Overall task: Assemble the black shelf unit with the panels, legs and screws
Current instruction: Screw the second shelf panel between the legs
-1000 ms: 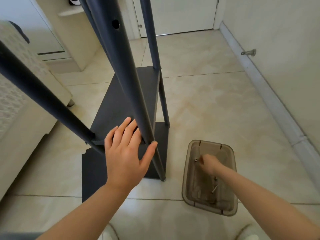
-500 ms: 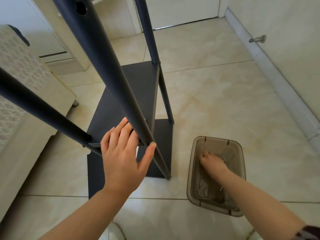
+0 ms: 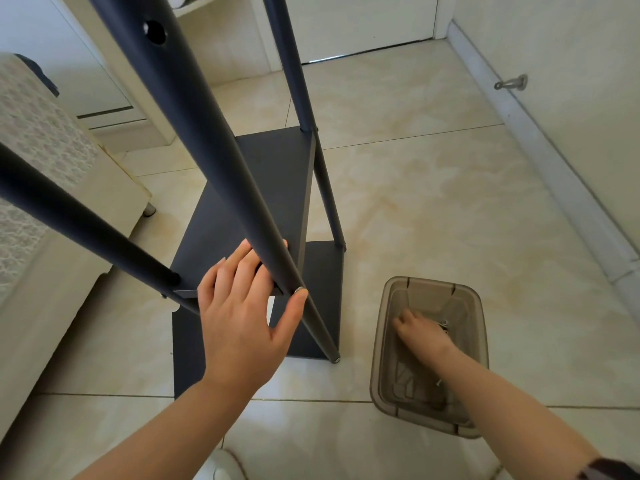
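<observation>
The black shelf unit stands on the tiled floor with three black legs [image 3: 221, 157] rising toward me. An upper black panel [image 3: 266, 192] sits above a lower panel [image 3: 322, 292]. My left hand [image 3: 242, 313] rests flat on the near corner of the upper panel, fingers and thumb either side of the front leg. My right hand [image 3: 422, 336] reaches down into a smoky transparent plastic bin [image 3: 377, 358] on the floor to the right. Its fingers are among loose screws [image 3: 439, 382] at the bin's bottom. Whether it holds one is hidden.
A cream upholstered bed or sofa [image 3: 41, 188] flanks the left. A white wall with baseboard [image 3: 554, 161] and a metal door stop [image 3: 512, 83] runs on the right. A closed door [image 3: 346, 26] lies ahead. Open tiled floor lies beyond the bin.
My right hand has shifted slightly within the bin, from the far end toward its middle. My head has tilted, so the legs look closer. My left hand stays on the panel corner.
</observation>
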